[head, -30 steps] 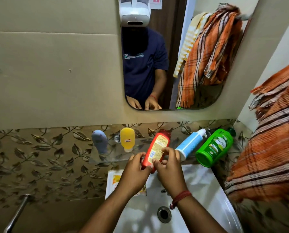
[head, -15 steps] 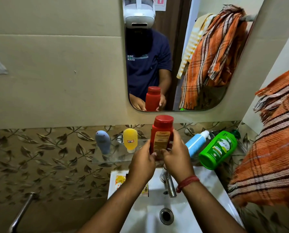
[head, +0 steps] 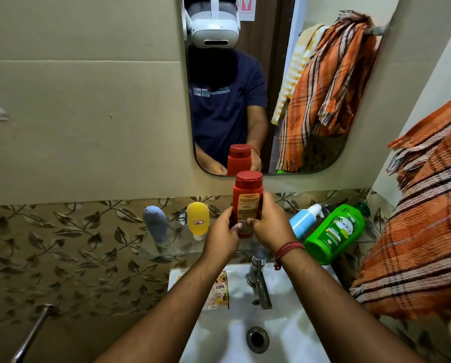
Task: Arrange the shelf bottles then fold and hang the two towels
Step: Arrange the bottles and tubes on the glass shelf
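Note:
A red bottle (head: pixel 248 197) stands upright over the glass shelf (head: pixel 172 251), its label facing me. My left hand (head: pixel 222 238) and my right hand (head: pixel 271 224) both grip its lower half. On the shelf to the left stand a grey bottle (head: pixel 155 223) and a yellow bottle (head: pixel 198 220). To the right a blue-and-white pump bottle (head: pixel 304 221) and a green bottle (head: pixel 335 233) lie tilted. An orange plaid towel (head: pixel 426 224) hangs bunched at the right edge. In the mirror, a yellow striped towel (head: pixel 296 66) shows behind the plaid one.
A white sink (head: pixel 292 326) with a steel tap (head: pixel 258 279) sits below the shelf. A soap packet (head: pixel 219 292) lies on the sink's left rim. The mirror (head: pixel 321 153) hangs above the shelf. A metal bar (head: pixel 30 334) sticks out at the lower left.
The red bottle was lying tilted a second ago; both hands have turned it upright and lifted it slightly. The other bottles have not moved.

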`<action>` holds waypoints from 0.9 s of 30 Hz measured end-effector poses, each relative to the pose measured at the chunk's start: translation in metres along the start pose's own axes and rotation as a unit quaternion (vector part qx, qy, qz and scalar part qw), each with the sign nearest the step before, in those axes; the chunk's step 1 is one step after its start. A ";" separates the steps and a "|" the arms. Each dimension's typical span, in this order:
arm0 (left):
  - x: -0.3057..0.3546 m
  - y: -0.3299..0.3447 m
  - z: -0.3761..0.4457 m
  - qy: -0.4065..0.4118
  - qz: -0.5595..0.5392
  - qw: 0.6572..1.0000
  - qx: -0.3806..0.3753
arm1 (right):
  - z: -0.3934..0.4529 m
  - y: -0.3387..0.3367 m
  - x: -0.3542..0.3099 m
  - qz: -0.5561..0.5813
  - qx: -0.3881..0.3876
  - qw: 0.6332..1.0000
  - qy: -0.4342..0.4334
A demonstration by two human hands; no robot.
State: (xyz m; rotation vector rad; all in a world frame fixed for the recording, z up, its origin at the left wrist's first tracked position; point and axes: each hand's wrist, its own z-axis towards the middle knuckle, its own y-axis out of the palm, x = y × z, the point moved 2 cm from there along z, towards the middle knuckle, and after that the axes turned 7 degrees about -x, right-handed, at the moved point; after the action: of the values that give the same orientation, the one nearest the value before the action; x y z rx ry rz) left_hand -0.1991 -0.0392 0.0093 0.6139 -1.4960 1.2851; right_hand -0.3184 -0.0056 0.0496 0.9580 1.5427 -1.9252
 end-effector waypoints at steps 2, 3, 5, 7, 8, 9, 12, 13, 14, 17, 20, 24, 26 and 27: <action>0.000 0.001 0.001 -0.006 0.001 1.000 -0.007 | -0.001 0.001 0.002 -0.006 -0.001 1.000 0.002; 0.000 0.002 0.001 -0.010 0.001 1.000 -0.009 | -0.001 0.001 0.003 -0.007 -0.001 1.000 0.004; 0.000 0.003 0.001 -0.014 0.002 1.000 -0.006 | -0.002 0.002 0.004 -0.009 -0.002 1.000 0.004; -0.001 0.003 0.002 -0.017 0.004 1.000 -0.003 | -0.002 0.002 0.004 -0.013 -0.001 1.000 0.004; -0.001 0.004 0.002 -0.020 0.005 1.000 -0.002 | -0.002 0.002 0.004 -0.014 -0.001 1.000 0.004; 0.000 0.004 0.002 -0.024 0.005 1.000 -0.002 | -0.002 0.002 0.004 -0.013 -0.001 1.000 0.004; 0.001 0.004 0.003 -0.031 0.001 1.000 -0.004 | -0.002 0.002 0.005 -0.013 -0.003 1.000 0.005; 0.001 0.005 0.003 -0.032 -0.002 0.999 -0.005 | -0.002 0.002 0.005 -0.012 -0.003 1.000 0.004; 0.001 0.005 0.003 -0.034 -0.005 0.999 -0.005 | -0.002 0.002 0.005 -0.011 -0.002 1.000 0.003; 0.001 0.005 0.002 -0.038 -0.009 0.999 -0.004 | -0.001 0.002 0.005 -0.016 -0.002 1.000 0.006; 0.002 0.005 -0.002 -0.047 -0.040 0.998 -0.012 | -0.002 0.002 0.004 -0.026 -0.015 0.999 0.013; -0.002 0.001 -0.024 -0.057 -0.106 0.992 0.049 | -0.019 -0.014 0.004 -0.089 0.041 0.995 -0.017; -0.003 0.001 -0.043 -0.027 -0.087 0.992 0.089 | -0.039 -0.023 0.010 -0.118 0.111 0.985 -0.052; -0.002 0.003 -0.052 -0.007 -0.067 0.993 0.094 | -0.049 -0.025 0.014 -0.121 0.130 0.982 -0.064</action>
State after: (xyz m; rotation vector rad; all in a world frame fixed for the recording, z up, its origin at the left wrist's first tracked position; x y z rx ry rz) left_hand -0.1814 0.0096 0.0010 0.8338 -1.3303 1.3274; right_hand -0.3349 0.0487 0.0491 0.7571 1.4106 -2.3573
